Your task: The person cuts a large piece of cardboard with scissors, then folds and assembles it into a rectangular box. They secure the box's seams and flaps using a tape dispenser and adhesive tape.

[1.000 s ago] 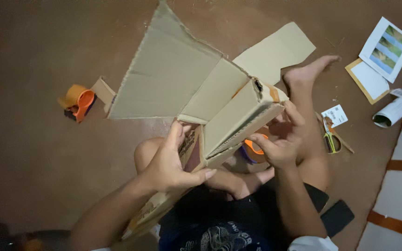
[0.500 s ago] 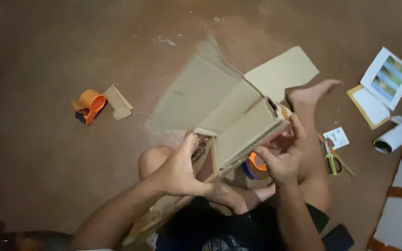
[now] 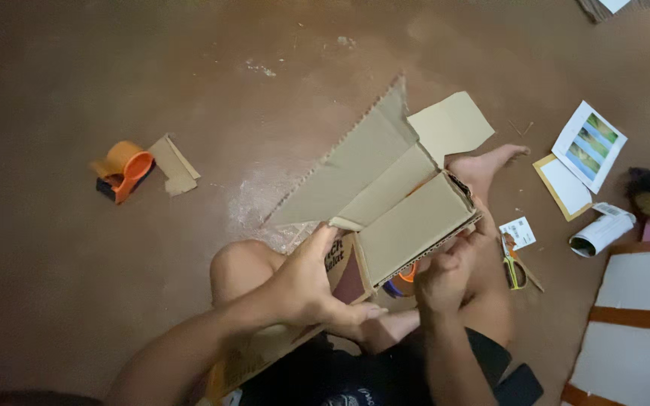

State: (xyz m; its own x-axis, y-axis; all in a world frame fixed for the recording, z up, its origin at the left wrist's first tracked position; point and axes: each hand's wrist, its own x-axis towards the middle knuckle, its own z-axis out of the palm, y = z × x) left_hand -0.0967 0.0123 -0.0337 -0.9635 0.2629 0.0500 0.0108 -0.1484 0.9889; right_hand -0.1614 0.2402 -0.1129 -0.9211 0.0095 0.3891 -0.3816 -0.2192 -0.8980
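Observation:
I sit on the floor with a folded brown cardboard piece [image 3: 385, 188] held over my lap. My left hand [image 3: 314, 289] grips its lower left edge, thumb up along the fold. My right hand [image 3: 445, 267] pinches the right edge of the folded panel. An orange and blue object [image 3: 402, 280] shows under the cardboard between my hands, mostly hidden. My bent knee [image 3: 238, 265] and foot [image 3: 490, 162] frame the cardboard.
An orange tape dispenser [image 3: 123, 171] and a cardboard scrap [image 3: 174, 164] lie at the left. Scissors [image 3: 514, 271], a small card [image 3: 519, 231], printed paper sheets [image 3: 581, 154], a paper roll [image 3: 602, 231] and a white board with orange strips [image 3: 633, 331] lie at the right. A black phone [image 3: 519, 385] rests by my leg.
The view has shifted, so the cardboard and dispenser sit lower and further right in frame. The cardboard has tilted flatter. Both hands keep their grip.

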